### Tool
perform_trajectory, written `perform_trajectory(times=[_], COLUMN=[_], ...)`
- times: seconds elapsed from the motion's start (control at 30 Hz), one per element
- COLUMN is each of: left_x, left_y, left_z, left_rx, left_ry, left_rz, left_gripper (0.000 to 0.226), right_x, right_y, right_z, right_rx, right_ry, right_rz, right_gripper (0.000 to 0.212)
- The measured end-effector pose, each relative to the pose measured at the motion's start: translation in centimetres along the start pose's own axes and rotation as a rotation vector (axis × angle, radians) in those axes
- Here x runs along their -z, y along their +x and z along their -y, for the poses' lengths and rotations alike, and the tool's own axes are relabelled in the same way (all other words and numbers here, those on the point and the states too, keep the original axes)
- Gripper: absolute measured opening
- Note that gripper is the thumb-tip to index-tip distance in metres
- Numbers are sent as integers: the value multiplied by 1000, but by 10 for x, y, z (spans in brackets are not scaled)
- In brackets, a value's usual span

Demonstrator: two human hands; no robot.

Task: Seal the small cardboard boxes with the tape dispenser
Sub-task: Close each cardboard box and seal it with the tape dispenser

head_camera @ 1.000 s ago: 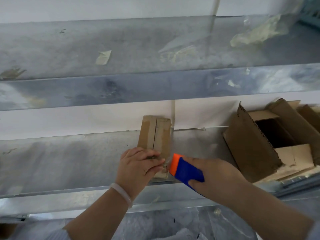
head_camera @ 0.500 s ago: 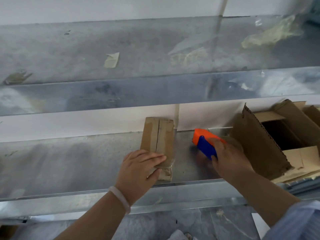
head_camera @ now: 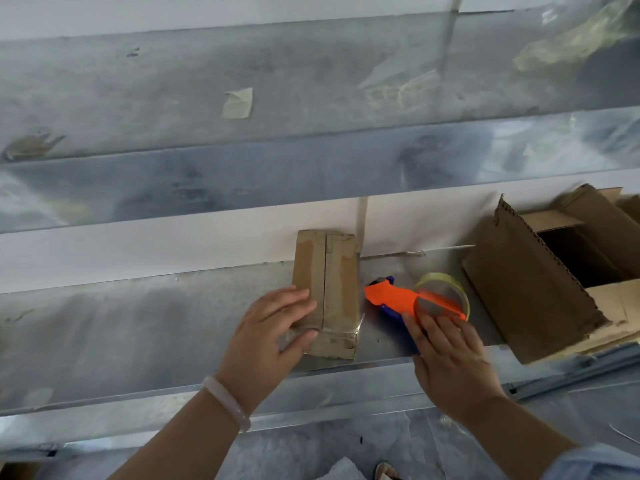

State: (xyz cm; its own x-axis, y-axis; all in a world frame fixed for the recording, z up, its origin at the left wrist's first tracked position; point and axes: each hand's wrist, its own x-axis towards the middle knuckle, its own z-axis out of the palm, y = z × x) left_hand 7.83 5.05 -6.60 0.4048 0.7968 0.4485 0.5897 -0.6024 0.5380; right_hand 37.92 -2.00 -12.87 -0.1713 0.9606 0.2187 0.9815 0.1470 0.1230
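Presses left grip (head_camera: 266, 344) flat on the near-left corner of small cardboard box (head_camera: 341, 271), with straight fingers on the taped top and thumb against the near face. Wears pale bracelet (head_camera: 225, 400) on that wrist. Touches orange-and-blue tape dispenser (head_camera: 391, 296) with right grip (head_camera: 450, 365), using straight, spread fingertips on its near side, not curled round it. Shows dispenser lying on metal desk (head_camera: 138, 320) just right of the box, apart from it, with yellowish tape roll (head_camera: 429, 277) toward large open carton (head_camera: 526, 299).
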Motion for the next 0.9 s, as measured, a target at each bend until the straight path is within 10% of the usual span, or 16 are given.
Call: perform_trajectory(times=[0.3,0.47,0.6,0.9], left_x=[-6,-13,-31,-46], left_y=[-9,-10,-7,-15], left_z=[6,-7,-11,-3], left_rx=[202,446,500,512], left_ry=[-99,-423,-559,-793], left_rz=[1,-21,46,53], left_gripper=[42,64,79,48], right_x=[-2,34,65,60], right_y=[13,11,49,66], right_z=[12,53,99,126], right_rx=[-85,-449,-661,-765], right_ry=[81,805,1544,1712], right_rz=[224,-29,123,62], right_gripper=[57,41,41,40])
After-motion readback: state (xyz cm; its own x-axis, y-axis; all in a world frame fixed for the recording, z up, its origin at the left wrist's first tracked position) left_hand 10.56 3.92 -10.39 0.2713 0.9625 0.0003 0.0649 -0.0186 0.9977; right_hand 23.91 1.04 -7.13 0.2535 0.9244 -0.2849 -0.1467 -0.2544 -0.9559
